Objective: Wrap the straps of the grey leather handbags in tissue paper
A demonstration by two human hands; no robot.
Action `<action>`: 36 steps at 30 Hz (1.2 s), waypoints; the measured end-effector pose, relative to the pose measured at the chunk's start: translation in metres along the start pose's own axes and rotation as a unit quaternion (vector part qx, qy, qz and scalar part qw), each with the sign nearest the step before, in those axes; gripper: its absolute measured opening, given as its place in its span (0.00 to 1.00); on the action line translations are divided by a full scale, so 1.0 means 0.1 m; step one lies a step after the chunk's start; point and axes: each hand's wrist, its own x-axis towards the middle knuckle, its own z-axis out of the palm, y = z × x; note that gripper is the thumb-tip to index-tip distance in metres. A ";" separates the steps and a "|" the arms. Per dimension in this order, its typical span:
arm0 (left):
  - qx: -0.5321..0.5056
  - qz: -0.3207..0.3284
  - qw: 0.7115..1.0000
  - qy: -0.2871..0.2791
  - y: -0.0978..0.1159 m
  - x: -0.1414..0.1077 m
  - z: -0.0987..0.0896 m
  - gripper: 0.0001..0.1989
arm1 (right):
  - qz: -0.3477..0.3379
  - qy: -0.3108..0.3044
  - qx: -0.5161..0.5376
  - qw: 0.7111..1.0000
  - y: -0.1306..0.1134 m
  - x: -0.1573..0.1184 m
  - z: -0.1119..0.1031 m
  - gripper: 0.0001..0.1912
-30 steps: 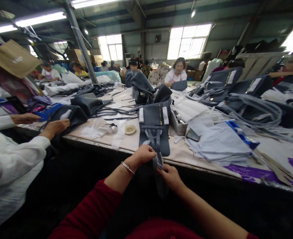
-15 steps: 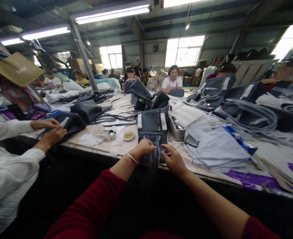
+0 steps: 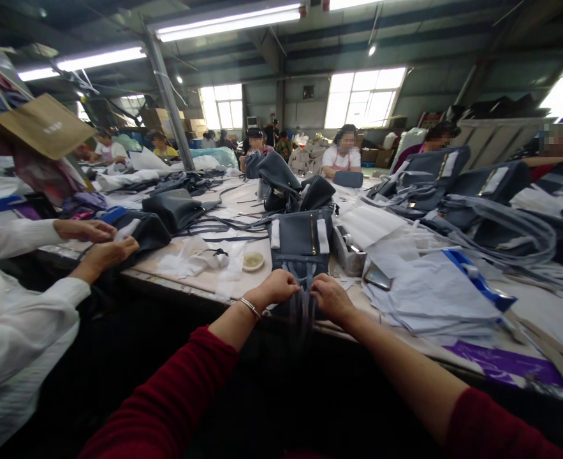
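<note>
In front of me at the table edge lies a dark blue-grey bag (image 3: 294, 236) with a gold zipper and white wrapping on both sides. Greyish straps (image 3: 302, 306), seemingly covered in clear plastic, hang from its near end over the edge. My left hand (image 3: 281, 286) is closed, pinching a strap on the left side. Close beside it, my right hand (image 3: 329, 297) has its fingertips pressed together on the strap at the right. The exact grip of the fingertips is small and partly hidden.
Right of the bag stand a metal tape dispenser (image 3: 349, 252), a phone (image 3: 377, 276), white paper sheets (image 3: 434, 296) and a blue dispenser (image 3: 477, 280). A round dish (image 3: 253, 261) sits left. A co-worker's hands (image 3: 106, 255) handle another bag at left. More bags (image 3: 486, 182) pile up right.
My right hand has closed from loosely spread fingers onto a strap. The straps have been drawn apart a little between my hands. The whole view has shifted slightly.
</note>
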 end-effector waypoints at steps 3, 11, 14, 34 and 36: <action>0.055 -0.001 0.998 0.028 0.00 0.10 -0.08 0.08 | 0.005 -0.011 -0.029 0.999 0.07 0.14 -0.04 0.08; 0.155 -0.068 0.985 0.035 -0.08 0.60 -0.19 0.09 | 0.012 -0.078 -0.125 0.989 0.31 0.79 -0.03 0.09; 0.174 -0.089 0.980 0.034 -0.14 0.80 -0.19 0.09 | 0.001 -0.107 -0.164 0.981 0.35 0.97 0.03 0.11; 0.027 0.022 0.945 0.325 -0.32 0.46 0.02 0.17 | -0.015 -0.064 -0.215 0.974 0.51 1.38 0.30 0.15; -0.038 -0.012 0.916 0.398 -0.45 -0.01 0.17 0.16 | -0.013 -0.059 -0.210 0.976 0.51 1.38 0.31 0.16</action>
